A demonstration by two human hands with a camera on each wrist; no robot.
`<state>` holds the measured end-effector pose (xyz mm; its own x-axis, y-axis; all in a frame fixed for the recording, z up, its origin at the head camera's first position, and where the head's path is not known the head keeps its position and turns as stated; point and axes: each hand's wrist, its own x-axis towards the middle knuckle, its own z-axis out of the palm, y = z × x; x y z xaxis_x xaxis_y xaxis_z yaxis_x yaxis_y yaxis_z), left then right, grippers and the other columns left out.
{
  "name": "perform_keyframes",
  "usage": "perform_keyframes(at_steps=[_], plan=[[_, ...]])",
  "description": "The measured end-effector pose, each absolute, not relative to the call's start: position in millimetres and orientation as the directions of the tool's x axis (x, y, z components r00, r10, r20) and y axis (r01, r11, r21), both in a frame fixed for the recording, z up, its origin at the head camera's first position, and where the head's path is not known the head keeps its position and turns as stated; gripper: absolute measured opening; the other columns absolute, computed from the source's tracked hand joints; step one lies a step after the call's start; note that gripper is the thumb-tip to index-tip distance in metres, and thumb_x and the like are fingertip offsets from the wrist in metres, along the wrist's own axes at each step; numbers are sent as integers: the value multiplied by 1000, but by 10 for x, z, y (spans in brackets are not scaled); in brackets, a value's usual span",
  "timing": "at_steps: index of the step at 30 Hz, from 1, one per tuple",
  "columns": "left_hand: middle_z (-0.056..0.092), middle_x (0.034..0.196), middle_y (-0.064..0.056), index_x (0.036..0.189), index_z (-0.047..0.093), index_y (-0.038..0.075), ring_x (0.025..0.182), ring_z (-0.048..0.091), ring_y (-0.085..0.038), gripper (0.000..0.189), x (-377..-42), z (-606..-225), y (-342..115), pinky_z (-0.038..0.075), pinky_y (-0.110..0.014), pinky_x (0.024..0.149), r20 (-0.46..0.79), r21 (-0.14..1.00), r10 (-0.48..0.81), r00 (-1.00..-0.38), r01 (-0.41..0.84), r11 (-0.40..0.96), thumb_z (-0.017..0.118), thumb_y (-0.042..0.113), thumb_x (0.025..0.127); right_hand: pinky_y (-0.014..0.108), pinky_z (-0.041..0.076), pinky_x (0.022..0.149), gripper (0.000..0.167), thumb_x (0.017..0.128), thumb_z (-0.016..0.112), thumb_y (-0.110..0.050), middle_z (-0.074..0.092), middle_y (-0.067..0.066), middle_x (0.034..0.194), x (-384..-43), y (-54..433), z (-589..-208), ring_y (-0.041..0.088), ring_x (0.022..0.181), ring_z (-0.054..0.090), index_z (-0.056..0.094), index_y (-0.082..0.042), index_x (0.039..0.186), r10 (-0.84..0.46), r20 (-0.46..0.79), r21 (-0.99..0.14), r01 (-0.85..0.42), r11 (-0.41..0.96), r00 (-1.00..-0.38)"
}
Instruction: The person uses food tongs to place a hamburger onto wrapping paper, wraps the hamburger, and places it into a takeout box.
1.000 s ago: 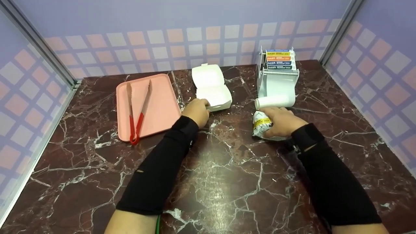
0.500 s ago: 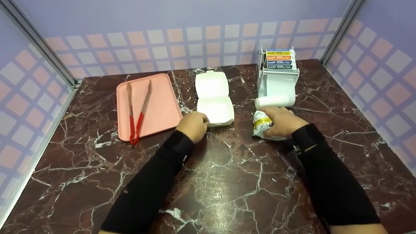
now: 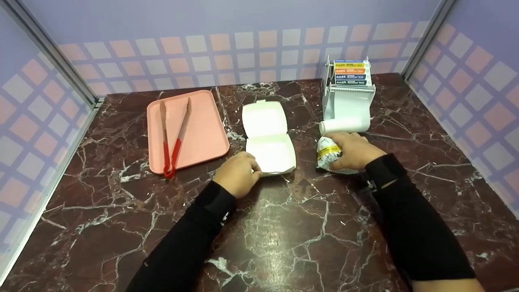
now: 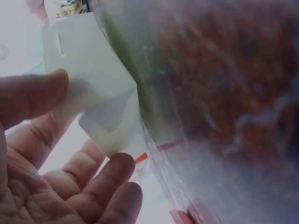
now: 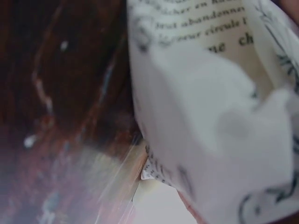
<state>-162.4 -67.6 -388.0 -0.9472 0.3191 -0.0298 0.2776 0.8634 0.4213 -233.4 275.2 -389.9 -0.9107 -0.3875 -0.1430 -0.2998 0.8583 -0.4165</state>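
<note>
A white clamshell food box (image 3: 271,153) lies opened out on the marbled table, its lid folded back toward the wall. My left hand (image 3: 237,174) pinches the box's near left corner; in the left wrist view the thumb (image 4: 35,95) presses on the box's side wall (image 4: 88,60) with fingers behind it. To the right, my right hand (image 3: 354,151) grips a paper-wrapped bundle (image 3: 327,152) with a yellow label band, resting on the table. Close up in the right wrist view, the printed wrapping paper (image 5: 201,112) looks crumpled and folded. What is inside the wrapper is hidden.
A pink tray (image 3: 202,129) at the left carries red-handled tongs (image 3: 174,150). Behind my right hand stands a label dispenser (image 3: 350,73) with coloured rolls and a hanging white strip (image 3: 344,123). Patterned walls (image 3: 259,52) enclose the table at the back and sides.
My left hand has drawn the opened box toward the near edge and slightly right, straightening it. The right hand and the wrapped bundle have stayed in place.
</note>
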Motion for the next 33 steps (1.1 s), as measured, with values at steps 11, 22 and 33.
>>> perform_keyframes(at_steps=[11, 22, 33], plan=[[45, 163, -17, 100, 79, 14, 148, 48, -42, 15, -1636, -3895, -703, 37, -50, 126, -60, 461, 305, -951, 244, 853, 74, 28, 96, 51, 46, 95, 85, 69, 90, -18, 65, 11, 125, -2340, 2756, -3915, 35, 109, 56, 55, -19, 147, -399, -124, -462, -303, 833, -908], [39, 166, -24, 139, 65, 4, 152, 43, -41, 69, -1680, -3857, -798, 36, -49, 126, -76, 537, 238, -968, 161, 828, 78, 52, 91, 56, 49, 100, 84, 69, 89, -15, 63, 13, 127, -2348, 2761, -3936, 36, 114, 57, 55, -16, 146, -406, -111, -462, -315, 829, -907], [52, 158, -19, 139, 64, 1, 146, 51, -37, 70, -1690, -3887, -793, 37, -48, 126, -111, 528, 226, -968, 135, 838, 75, 53, 93, 48, 54, 88, 78, 69, 89, -11, 69, 8, 113, -2358, 2732, -3951, 30, 98, 64, 60, -18, 141, -392, -68, -501, -309, 808, -917]])
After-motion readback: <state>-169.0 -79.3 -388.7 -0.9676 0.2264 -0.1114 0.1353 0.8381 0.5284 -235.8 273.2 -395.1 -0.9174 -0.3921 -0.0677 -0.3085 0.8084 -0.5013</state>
